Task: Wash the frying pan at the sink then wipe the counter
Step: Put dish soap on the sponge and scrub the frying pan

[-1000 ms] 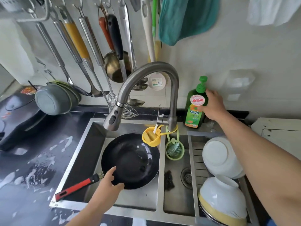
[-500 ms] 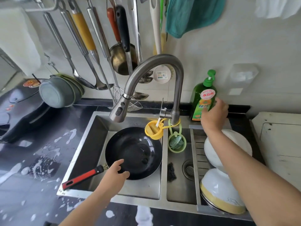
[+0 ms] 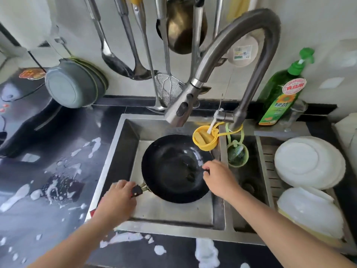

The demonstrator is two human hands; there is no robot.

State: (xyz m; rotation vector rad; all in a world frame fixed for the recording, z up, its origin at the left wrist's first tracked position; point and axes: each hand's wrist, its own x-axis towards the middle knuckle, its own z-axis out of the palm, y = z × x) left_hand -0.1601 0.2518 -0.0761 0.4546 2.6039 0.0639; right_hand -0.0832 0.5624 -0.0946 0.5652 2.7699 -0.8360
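Pan: the round black frying pan (image 3: 174,168) sits tilted in the left basin of the steel double sink (image 3: 125,151), under the curved steel tap (image 3: 228,60); no water runs.
Left hand: the left hand (image 3: 119,200) is closed on the pan's red and black handle (image 3: 137,191).
Right hand: the right hand (image 3: 217,177) rests at the pan's right rim, fingers curled; whether it holds anything, I cannot tell.
Risk: the pan may slide or tip on the wet steel if the handle grip loosens; scrubbing could splash more onto the black counter (image 3: 48,190), already spotted with white foam.
Pan contents: a few pale streaks, otherwise bare.
Yellow cup (image 3: 205,138): holds a yellow sponge-like piece.
Green cup (image 3: 237,154): holds a scrubber.
Green soap bottle (image 3: 281,93): stands behind the sink.
Rack: white bowls (image 3: 307,165) lie upturned.
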